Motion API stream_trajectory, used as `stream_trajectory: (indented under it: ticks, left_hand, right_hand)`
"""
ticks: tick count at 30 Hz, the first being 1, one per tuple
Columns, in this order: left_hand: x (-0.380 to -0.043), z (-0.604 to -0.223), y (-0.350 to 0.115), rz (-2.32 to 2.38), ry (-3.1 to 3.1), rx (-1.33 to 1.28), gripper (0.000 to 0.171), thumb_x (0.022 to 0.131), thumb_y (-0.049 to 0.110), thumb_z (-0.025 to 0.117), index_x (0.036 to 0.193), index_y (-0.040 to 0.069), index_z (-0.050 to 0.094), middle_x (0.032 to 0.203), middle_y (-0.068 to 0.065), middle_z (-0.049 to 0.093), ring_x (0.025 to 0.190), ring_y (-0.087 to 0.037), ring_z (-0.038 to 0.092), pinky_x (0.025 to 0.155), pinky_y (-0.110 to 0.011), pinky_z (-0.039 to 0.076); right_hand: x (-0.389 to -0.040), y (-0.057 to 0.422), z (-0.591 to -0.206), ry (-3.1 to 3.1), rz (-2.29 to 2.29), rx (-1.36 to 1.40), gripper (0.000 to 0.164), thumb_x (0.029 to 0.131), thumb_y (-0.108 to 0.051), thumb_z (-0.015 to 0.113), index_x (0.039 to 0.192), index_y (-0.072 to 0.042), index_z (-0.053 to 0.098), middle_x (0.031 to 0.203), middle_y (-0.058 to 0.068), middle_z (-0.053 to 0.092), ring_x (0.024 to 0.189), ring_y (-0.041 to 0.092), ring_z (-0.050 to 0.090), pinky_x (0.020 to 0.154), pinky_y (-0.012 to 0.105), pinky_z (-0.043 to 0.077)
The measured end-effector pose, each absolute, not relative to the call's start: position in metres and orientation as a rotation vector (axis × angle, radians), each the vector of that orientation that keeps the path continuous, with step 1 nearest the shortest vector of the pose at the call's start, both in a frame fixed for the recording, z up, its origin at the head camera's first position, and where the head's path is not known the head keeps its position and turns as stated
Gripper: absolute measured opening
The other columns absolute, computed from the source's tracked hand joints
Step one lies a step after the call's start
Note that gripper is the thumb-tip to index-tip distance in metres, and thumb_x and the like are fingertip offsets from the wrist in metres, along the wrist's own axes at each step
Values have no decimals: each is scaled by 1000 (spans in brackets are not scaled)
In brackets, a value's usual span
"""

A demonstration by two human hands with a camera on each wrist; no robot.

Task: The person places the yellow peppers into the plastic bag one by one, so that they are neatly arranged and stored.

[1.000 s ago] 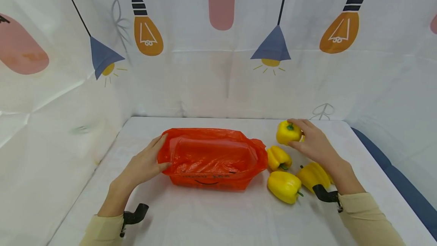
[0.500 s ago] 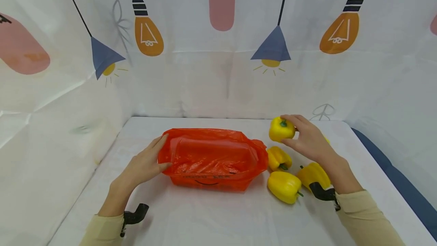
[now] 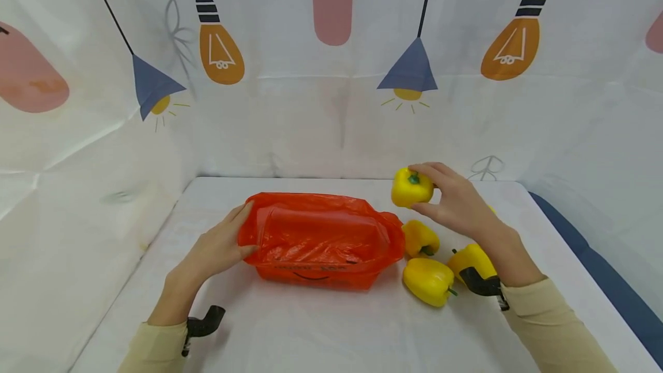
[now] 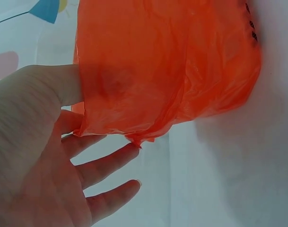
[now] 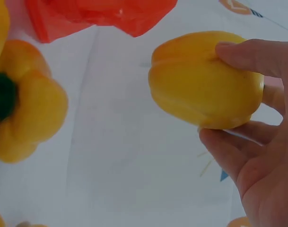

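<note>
A pale backdrop (image 3: 300, 131) printed with blue lamps (image 3: 408, 68) and orange bulbs (image 3: 221, 53) rises beyond the white surface (image 3: 311, 332), a dark-blue shape (image 3: 595, 266) at right.

Held yellow bell pepper (image 3: 409, 190): carried left and higher than a second ago; in the head view its left side now reaches past the right end of the red plastic bag (image 3: 321, 240), where a gap showed before.
Pepper's top: now overlaps the wall (image 3: 305, 131); earlier about level with the counter (image 3: 290, 332) edge.
Right hand (image 3: 456, 200): travelled left and up with the pepper.
Right sleeve (image 3: 554, 321): shifted left too.
Black wrist mount (image 3: 480, 282): moved left, covering more of the rightmost near pepper (image 3: 470, 259).
Head view: turned very slightly, the wall prints (image 3: 221, 53) sitting further left.
</note>
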State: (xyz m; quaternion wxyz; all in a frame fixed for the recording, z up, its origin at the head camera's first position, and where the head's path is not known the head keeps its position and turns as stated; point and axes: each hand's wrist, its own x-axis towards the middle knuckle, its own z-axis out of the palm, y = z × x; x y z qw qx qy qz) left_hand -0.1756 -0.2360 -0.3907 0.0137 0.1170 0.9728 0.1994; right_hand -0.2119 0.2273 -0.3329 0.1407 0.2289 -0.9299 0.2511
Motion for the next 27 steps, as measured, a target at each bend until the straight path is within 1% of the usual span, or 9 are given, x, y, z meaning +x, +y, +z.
stream_trajectory:
  ticks: [6, 10, 17, 20, 27]
  left_hand:
    - [-176, -387, -234, 608, 3039, 376, 91, 89, 31, 71, 160, 12, 18, 162, -15, 28, 138, -44, 44, 101, -68, 44]
    - [-176, -386, -233, 595, 3049, 385, 90, 89, 31, 71, 160, 11, 19, 161, -16, 30, 137, -44, 45, 101, -69, 43]
    - [-176, -387, -235, 595, 3040, 366, 92, 88, 32, 72, 160, 14, 19, 162, -13, 29, 137, -43, 46, 102, -68, 43]
    - [-176, -388, -235, 589, 3052, 384, 91, 88, 31, 73, 160, 13, 20, 162, -15, 31, 137, -43, 46, 101, -68, 43]
    - [-177, -388, -234, 585, 3056, 385, 91, 88, 29, 73, 159, 11, 21, 161, -14, 31, 136, -42, 47, 100, -67, 44]
  right_hand:
    - [-208, 218, -323, -2615, 716, 740, 69, 79, -15, 83, 142, -19, 52, 135, 4, 55, 112, 24, 58, 92, 48, 58]
    - [-206, 208, -317, -2581, 727, 802, 69, 79, -16, 83, 141, -20, 53, 134, 2, 56, 113, 21, 59, 93, 44, 58]
    - [-205, 190, -308, -2545, 797, 920, 70, 80, -17, 83, 142, -20, 52, 134, 2, 56, 114, 19, 60, 93, 43, 58]
    - [-206, 182, -304, -2533, 827, 962, 69, 81, -19, 83, 142, -21, 52, 135, 0, 56, 115, 17, 59, 94, 41, 58]
    - [-214, 163, -302, -2524, 936, 1061, 68, 82, -19, 82, 142, -23, 52, 136, -3, 55, 117, 15, 56, 96, 41, 57]
